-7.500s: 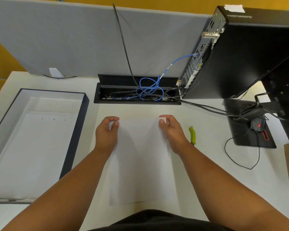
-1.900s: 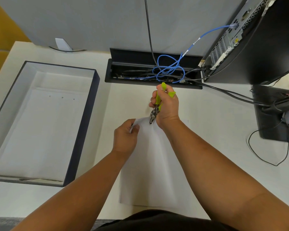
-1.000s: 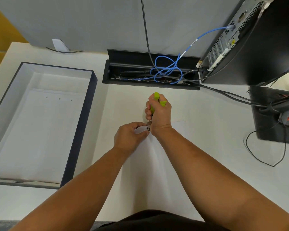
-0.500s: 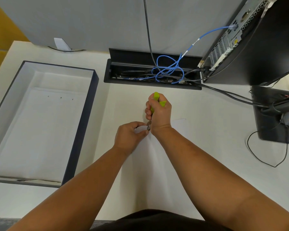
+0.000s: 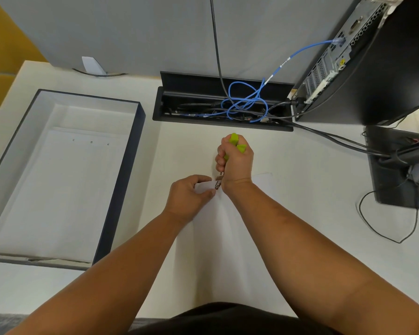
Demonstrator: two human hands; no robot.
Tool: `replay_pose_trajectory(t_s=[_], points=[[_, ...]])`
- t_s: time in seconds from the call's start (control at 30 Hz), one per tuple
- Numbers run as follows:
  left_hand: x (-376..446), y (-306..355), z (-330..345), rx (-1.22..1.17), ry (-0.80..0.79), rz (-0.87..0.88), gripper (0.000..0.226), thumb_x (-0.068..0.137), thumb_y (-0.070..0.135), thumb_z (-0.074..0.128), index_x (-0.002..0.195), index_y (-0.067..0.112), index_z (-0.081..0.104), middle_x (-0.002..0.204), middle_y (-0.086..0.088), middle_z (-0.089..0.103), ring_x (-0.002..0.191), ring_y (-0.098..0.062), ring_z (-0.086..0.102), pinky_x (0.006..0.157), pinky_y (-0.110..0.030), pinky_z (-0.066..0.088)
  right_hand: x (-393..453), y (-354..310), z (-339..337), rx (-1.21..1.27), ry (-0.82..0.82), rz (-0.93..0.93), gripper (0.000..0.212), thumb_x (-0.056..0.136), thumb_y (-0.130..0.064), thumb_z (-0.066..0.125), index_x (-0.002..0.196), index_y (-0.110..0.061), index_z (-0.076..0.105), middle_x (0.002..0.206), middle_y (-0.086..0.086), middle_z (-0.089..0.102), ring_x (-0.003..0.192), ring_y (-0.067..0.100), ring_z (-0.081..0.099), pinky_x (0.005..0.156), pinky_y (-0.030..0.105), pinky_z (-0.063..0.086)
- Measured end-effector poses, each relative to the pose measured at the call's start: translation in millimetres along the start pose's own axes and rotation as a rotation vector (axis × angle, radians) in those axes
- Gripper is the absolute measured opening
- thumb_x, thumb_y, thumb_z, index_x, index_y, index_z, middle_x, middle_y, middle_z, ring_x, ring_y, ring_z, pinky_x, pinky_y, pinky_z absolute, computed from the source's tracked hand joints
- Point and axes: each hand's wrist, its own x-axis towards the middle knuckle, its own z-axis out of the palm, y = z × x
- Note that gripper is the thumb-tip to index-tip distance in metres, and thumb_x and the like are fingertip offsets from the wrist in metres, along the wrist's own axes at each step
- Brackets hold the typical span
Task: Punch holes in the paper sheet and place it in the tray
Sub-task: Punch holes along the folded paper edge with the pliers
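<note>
A white paper sheet [image 5: 218, 240] lies on the desk in front of me, its far edge lifted slightly. My left hand [image 5: 188, 195] pinches that far edge near the left corner. My right hand [image 5: 235, 163] is closed around a hole punch with lime-green handles [image 5: 235, 141]. The punch's metal jaws sit on the paper's far edge, just right of my left fingers. A dark-rimmed tray [image 5: 117, 189] stands to the left, and a punched sheet with three small holes lies inside it.
An open black cable box [image 5: 218, 103] with blue and black cables sits beyond the paper. A black computer tower [image 5: 377, 64] stands at the back right. A black monitor base [image 5: 397, 165] with a mouse and loose cords is on the right. A grey partition runs along the back.
Over the last second both hands have stayed in place, with the punch jaws on the paper's far edge. Before that, my right hand brought the punch down to the edge.
</note>
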Motion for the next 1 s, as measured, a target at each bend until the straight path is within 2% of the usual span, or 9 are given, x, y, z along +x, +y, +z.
replay_pose_trajectory(t_s=[0.1, 0.17, 0.27, 0.33, 0.43, 0.53, 0.77, 0.93, 1.0], points=[[0.3, 0.6, 0.7, -0.014, 0.024, -0.015, 0.015, 0.083, 0.025, 0.074, 0.096, 0.028, 0.070, 0.091, 0.019, 0.067, 0.086, 0.000, 0.061, 0.068, -0.008, 0.043, 3.1, -3.0, -3.7, 0.050, 0.021, 0.024, 0.016, 0.084, -0.004, 0.053, 0.076, -0.017, 0.054, 0.061, 0.002, 0.046, 0.048, 0.013, 0.036, 0.042, 0.022, 0.027], [0.6, 1.1, 2.5, -0.051, 0.029, -0.030, 0.009, 0.083, 0.023, 0.074, 0.090, 0.028, 0.071, 0.089, 0.014, 0.070, 0.084, -0.006, 0.065, 0.067, -0.013, 0.047, 3.1, -5.1, -5.3, 0.041, -0.010, 0.033, 0.015, 0.080, -0.004, 0.055, 0.087, -0.016, 0.059, 0.066, 0.005, 0.052, 0.051, 0.014, 0.043, 0.044, 0.024, 0.032], [2.2, 1.0, 2.9, -0.080, 0.037, -0.046, 0.009, 0.081, 0.020, 0.074, 0.086, 0.028, 0.073, 0.086, 0.011, 0.071, 0.082, -0.009, 0.066, 0.069, -0.022, 0.054, 3.5, -5.3, -7.6, 0.031, -0.068, 0.046, 0.041, 0.079, 0.000, 0.067, 0.107, -0.026, 0.051, 0.087, 0.012, 0.063, 0.064, 0.020, 0.058, 0.053, 0.030, 0.046], [3.5, 0.6, 2.1, -0.074, 0.039, -0.046, 0.010, 0.080, 0.019, 0.074, 0.084, 0.027, 0.073, 0.085, 0.010, 0.072, 0.081, -0.011, 0.067, 0.071, -0.026, 0.056, 5.3, -5.7, -9.2, 0.028, -0.107, 0.061, 0.042, 0.081, 0.001, 0.070, 0.101, -0.026, 0.045, 0.096, 0.014, 0.066, 0.076, 0.027, 0.066, 0.063, 0.036, 0.052], [4.7, 1.4, 2.2, -0.059, 0.039, -0.054, 0.009, 0.080, 0.017, 0.075, 0.084, 0.026, 0.073, 0.085, 0.008, 0.072, 0.080, -0.013, 0.066, 0.071, -0.028, 0.056, 8.7, -10.6, -14.7, 0.009, -0.197, 0.087, 0.025, 0.079, 0.003, 0.065, 0.086, -0.016, 0.050, 0.107, 0.018, 0.071, 0.097, 0.036, 0.069, 0.082, 0.047, 0.054], [4.7, 2.1, 2.1, -0.060, 0.038, -0.056, 0.008, 0.080, 0.017, 0.074, 0.085, 0.023, 0.074, 0.084, 0.007, 0.072, 0.079, -0.015, 0.066, 0.071, -0.030, 0.057, 10.9, -13.6, -20.4, -0.052, -0.258, 0.091, 0.016, 0.081, 0.005, 0.059, 0.088, -0.008, 0.056, 0.114, 0.018, 0.069, 0.104, 0.034, 0.068, 0.095, 0.055, 0.050], [1.2, 2.8, 3.5, -0.074, 0.049, -0.051, 0.006, 0.081, 0.019, 0.073, 0.087, 0.019, 0.074, 0.083, 0.003, 0.072, 0.079, -0.019, 0.067, 0.071, -0.034, 0.058, 10.5, -12.5, -22.8, -0.034, -0.224, 0.116, 0.016, 0.086, 0.005, 0.057, 0.095, -0.008, 0.060, 0.124, 0.011, 0.066, 0.104, 0.030, 0.069, 0.096, 0.058, 0.049], [-1.3, 1.6, 7.9, -0.017, 0.086, -0.020, 0.005, 0.081, 0.023, 0.070, 0.085, 0.024, 0.074, 0.080, 0.008, 0.071, 0.077, -0.014, 0.066, 0.068, -0.031, 0.056, 9.8, -13.0, -26.0, -0.051, -0.225, 0.123, 0.021, 0.082, 0.007, 0.057, 0.088, -0.012, 0.063, 0.127, 0.010, 0.064, 0.105, 0.030, 0.069, 0.094, 0.058, 0.048], [-1.3, 2.1, 8.2, -0.004, 0.082, -0.021, 0.006, 0.082, 0.023, 0.069, 0.086, 0.025, 0.074, 0.081, 0.009, 0.070, 0.078, -0.014, 0.065, 0.068, -0.030, 0.056, 8.4, -12.6, -23.1, -0.093, -0.223, 0.101, 0.020, 0.078, 0.006, 0.063, 0.086, -0.013, 0.063, 0.126, 0.009, 0.065, 0.110, 0.030, 0.066, 0.095, 0.059, 0.047]])
